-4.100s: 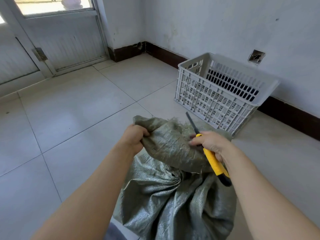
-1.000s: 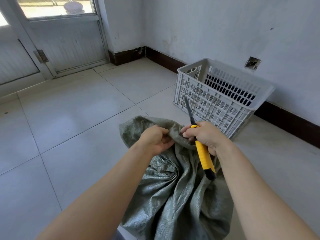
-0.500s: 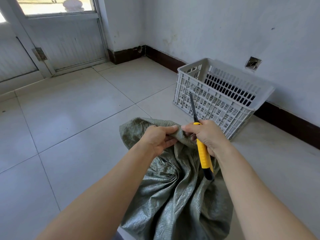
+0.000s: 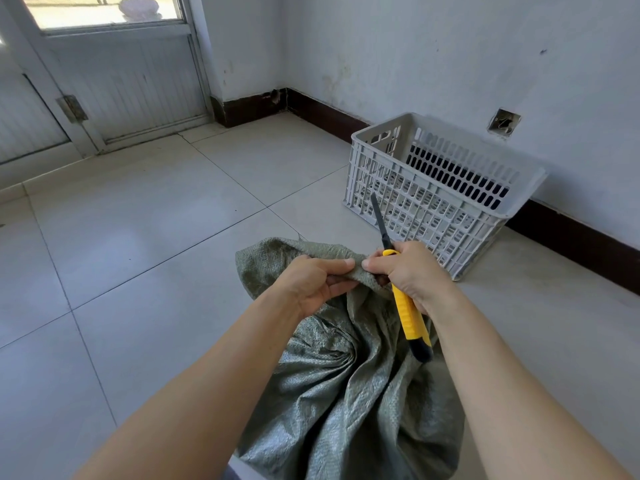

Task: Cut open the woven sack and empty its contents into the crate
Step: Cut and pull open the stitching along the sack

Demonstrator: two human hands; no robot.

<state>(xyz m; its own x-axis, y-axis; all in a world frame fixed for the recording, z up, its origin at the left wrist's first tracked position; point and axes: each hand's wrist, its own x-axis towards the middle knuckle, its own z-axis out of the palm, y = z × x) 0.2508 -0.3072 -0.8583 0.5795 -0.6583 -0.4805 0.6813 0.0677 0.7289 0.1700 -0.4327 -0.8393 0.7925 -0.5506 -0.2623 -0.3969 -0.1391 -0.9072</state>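
The grey-green woven plastic sack (image 4: 346, 393) slumps crumpled on the pale tiled floor (image 4: 156, 237). Its length runs from the near edge of view up to a folded top edge. The left hand (image 4: 311, 282) pinches that edge. The right hand (image 4: 408, 275) pinches it alongside, fingers also curled round a yellow-handled utility knife (image 4: 408, 317). The knife's dark blade points up and away toward the white slatted plastic crate (image 4: 433, 202) against the wall (image 4: 450, 64).

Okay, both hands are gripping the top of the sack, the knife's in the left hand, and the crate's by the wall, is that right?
Not quite. The knife is in the right hand, not the left hand, as the head view shows. The rest holds: both hands grip the top of the sack, and the crate stands by the wall.
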